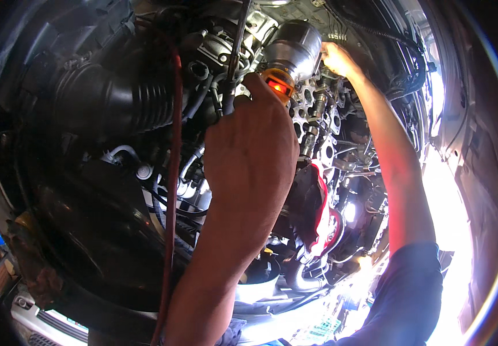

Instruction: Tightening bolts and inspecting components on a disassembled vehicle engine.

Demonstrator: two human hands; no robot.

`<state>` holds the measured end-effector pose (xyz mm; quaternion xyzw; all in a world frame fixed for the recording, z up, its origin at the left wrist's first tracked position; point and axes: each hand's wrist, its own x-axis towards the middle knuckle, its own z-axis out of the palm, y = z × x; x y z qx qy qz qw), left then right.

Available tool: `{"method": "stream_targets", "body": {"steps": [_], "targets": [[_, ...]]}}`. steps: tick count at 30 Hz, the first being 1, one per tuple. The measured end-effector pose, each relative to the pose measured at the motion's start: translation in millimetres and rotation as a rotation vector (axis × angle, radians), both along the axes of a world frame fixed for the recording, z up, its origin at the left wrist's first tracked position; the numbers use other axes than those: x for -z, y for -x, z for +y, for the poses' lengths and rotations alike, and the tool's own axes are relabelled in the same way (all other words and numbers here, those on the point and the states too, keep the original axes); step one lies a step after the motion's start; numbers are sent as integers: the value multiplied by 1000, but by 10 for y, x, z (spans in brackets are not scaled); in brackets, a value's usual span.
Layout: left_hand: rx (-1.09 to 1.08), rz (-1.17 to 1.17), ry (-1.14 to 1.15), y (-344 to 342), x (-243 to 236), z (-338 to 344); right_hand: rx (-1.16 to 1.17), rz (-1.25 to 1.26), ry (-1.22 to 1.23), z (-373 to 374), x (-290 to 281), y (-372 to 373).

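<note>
My left hand [249,144] is raised over the engine, back to the camera, its curled fingers beside a dark upright rod [237,29] and an orange piece with a red glow [279,85]. What it grips is hidden. Just above the orange piece is a smooth silver metal cylinder [292,49]. My right hand [335,60] reaches to the right side of that cylinder, fingertips curled and partly hidden behind it. Under both, a metal engine face with a row of oval ports [328,151] runs downward.
A ribbed black intake duct [110,101] fills the upper left. A red hose [173,150] hangs vertically left of my left arm. A red-edged piece [321,213] sits low at centre. Bright daylight shows past the body edge at right; a silver car front [47,317] shows bottom left.
</note>
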<state>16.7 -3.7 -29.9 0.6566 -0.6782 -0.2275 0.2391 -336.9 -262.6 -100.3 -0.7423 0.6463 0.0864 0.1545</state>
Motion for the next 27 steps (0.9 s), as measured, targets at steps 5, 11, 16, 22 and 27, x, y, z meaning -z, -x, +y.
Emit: {"method": "stream_targets", "body": {"steps": [5,11,16,22,27], "targets": [[-9,1,-35,6,-8,11,20,246,111,167,-129,-261],[-23,-3,-15,-6,-8,11,-108,283,94,4,-132,-225],[-18,20,-32,-9,-1,-1,-128,230,214,119,-108,-248],[3,4,-24,23,19,8,-100,291,99,50,-146,-232],[-10,17,-41,-22,-23,-6,177,-9,-275,-151,-169,-186]]}}
